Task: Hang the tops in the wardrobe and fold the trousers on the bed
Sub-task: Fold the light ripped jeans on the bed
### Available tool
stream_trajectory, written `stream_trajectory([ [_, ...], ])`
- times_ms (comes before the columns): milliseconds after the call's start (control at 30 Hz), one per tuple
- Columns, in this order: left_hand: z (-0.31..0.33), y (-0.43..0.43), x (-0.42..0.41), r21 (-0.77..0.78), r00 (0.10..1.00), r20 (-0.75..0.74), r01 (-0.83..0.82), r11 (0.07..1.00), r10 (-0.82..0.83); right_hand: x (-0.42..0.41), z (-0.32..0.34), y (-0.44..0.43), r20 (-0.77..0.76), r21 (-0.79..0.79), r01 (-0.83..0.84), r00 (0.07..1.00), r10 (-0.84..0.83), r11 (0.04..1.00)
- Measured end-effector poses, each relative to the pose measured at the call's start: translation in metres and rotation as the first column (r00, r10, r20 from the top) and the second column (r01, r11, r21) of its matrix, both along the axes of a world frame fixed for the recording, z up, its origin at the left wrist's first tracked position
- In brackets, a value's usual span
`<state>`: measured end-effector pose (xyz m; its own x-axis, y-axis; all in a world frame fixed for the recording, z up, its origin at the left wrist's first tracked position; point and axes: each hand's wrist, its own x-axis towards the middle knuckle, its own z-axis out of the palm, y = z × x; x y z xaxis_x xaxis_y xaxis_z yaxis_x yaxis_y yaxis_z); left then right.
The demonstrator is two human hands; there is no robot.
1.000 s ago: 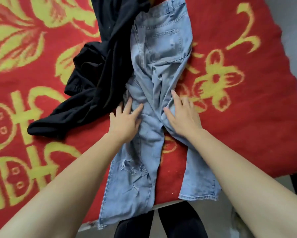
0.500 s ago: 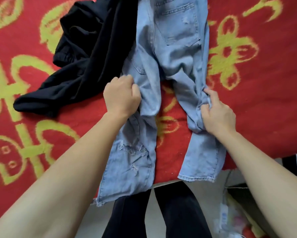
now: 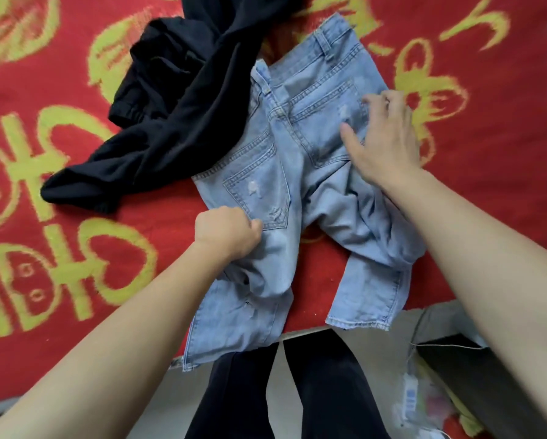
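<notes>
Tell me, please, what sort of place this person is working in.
Probably a bedroom: light blue jeans and a black garment lie on a bed covered by a red blanket with yellow patterns, and its edge drops away by the person's legs.

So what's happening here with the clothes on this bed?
A person works on light blue jeans lying back pockets up on the red and yellow bedspread. The left hand grips the denim below one back pocket; the right hand lies spread on the seat by the other. The legs are bunched, hems hanging over the bed's edge, so nothing is folded yet. A black garment lies crumpled beside the waist.
</notes>
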<state>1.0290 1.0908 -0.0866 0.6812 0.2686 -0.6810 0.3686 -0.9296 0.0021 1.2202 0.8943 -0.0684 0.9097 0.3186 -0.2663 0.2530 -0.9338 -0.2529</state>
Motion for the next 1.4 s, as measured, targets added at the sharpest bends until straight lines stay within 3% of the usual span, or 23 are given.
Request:
stream_trajectory([
  [100, 0.004, 0.003, 0.000, 0.060, 0.974, 0.222, -0.060, 0.996, 0.045, 0.010, -0.011, 0.033, -0.111, -0.034, -0.195, 0.975, 0.191, 0.980],
  [200, 0.006, 0.008, 0.006, -0.011, 0.906, 0.411, -0.110, 0.994, 0.105, 0.008, -0.026, 0.042, -0.131, -0.179, -0.418, 0.907, 0.400, 0.891],
  [300, 0.009, 0.014, 0.023, -0.064, 0.851, 0.519, -0.054, 0.996, 0.080, -0.001, -0.018, 0.026, -0.088, -0.193, -0.447, 0.895, 0.438, 0.874],
  [367, 0.009, 0.016, 0.036, -0.106, 0.854, 0.512, -0.038, 0.994, 0.087, -0.019, -0.006, -0.002, -0.105, -0.222, -0.439, 0.898, 0.427, 0.870],
  [500, 0.001, 0.013, 0.058, -0.129, 0.866, 0.491, -0.040, 0.991, 0.099, -0.042, 0.015, -0.044, -0.357, -0.327, -0.386, 0.896, 0.265, 0.863],
  [567, -0.005, 0.013, 0.066, -0.068, 0.894, 0.448, 0.014, 0.998, 0.018, -0.032, 0.014, -0.039, -0.308, -0.354, -0.337, 0.923, 0.231, 0.872],
  [667, -0.013, 0.013, 0.075, -0.040, 0.944, 0.331, 0.028, 0.999, -0.013, -0.011, 0.009, -0.025, -0.076, -0.337, -0.306, 0.952, 0.298, 0.890],
  [800, -0.011, 0.015, 0.087, 0.055, 0.957, 0.281, 0.051, 0.997, -0.064, 0.004, -0.002, -0.018, -0.295, -0.394, -0.392, 0.911, 0.289, 0.831],
  [1000, 0.009, 0.011, 0.067, 0.100, 0.931, 0.282, 0.210, 0.973, -0.230, -0.004, 0.023, -0.027, -0.370, -0.433, -0.457, 0.876, 0.309, 0.777],
  [1100, 0.042, 0.026, 0.053, 0.160, 0.898, 0.326, 0.255, 0.954, -0.295, -0.005, 0.058, -0.032, -0.332, -0.489, -0.438, 0.893, 0.303, 0.754],
  [1200, 0.099, 0.051, 0.051, 0.222, 0.858, 0.387, 0.269, 0.937, -0.338, 0.008, 0.112, -0.029, -0.200, -0.487, -0.366, 0.930, 0.307, 0.793],
  [1400, 0.289, 0.106, 0.076, 0.423, 0.746, 0.591, 0.037, 0.905, -0.307, 0.050, 0.275, 0.028, 0.308, -0.211, -0.246, 0.902, 0.303, 0.946],
])
